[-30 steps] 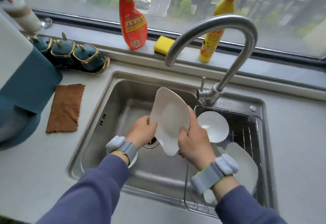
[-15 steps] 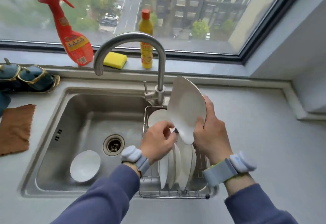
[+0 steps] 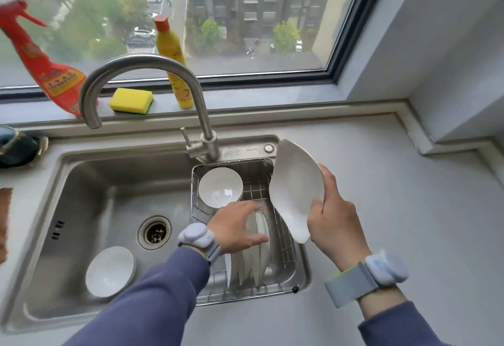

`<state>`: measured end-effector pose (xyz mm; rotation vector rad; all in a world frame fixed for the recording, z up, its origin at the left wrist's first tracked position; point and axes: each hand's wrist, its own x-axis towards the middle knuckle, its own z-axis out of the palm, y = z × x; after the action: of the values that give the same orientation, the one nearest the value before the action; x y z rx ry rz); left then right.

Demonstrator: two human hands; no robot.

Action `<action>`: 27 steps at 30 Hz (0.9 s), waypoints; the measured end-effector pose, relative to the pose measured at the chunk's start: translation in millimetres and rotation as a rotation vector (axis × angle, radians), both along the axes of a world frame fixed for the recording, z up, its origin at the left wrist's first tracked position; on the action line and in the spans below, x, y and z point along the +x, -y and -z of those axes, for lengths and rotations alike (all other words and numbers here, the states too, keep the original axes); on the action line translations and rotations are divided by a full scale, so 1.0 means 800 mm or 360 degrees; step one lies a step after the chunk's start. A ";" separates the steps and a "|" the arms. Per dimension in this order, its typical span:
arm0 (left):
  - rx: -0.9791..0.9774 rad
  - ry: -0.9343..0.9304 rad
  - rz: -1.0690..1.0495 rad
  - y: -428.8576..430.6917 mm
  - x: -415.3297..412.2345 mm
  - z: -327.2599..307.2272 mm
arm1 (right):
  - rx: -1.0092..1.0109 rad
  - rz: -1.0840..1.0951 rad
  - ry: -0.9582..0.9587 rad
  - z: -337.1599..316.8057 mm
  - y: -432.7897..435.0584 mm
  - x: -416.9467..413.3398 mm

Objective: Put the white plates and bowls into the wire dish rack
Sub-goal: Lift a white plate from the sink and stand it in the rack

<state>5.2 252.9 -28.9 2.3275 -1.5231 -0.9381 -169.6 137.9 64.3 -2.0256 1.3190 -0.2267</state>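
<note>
My right hand is gripping a white plate by its lower edge, holding it tilted above the rack, which is sitting in the sink. My left hand is resting, fingers spread, on the plates standing upright in the rack; a bowl is lying behind them. Another bowl is sitting in the basin near the drain. The tap is arching over. The bottle labels are too blurred to read.
</note>
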 end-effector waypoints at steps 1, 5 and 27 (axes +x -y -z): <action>0.0014 -0.0012 -0.0019 -0.003 0.006 0.000 | 0.0019 -0.0012 -0.0018 0.002 -0.004 0.001; 0.0109 -0.0045 -0.0015 -0.009 0.019 0.003 | 0.0100 -0.0017 -0.0121 0.019 -0.017 0.006; 0.0042 -0.0149 -0.0077 -0.017 0.024 0.000 | 0.0350 -0.0128 -0.0519 0.112 -0.067 0.037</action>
<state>24.2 266.9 -28.5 2.2927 -1.4203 -1.0460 -140.4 191.7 -25.2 -1.9760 1.3835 0.2864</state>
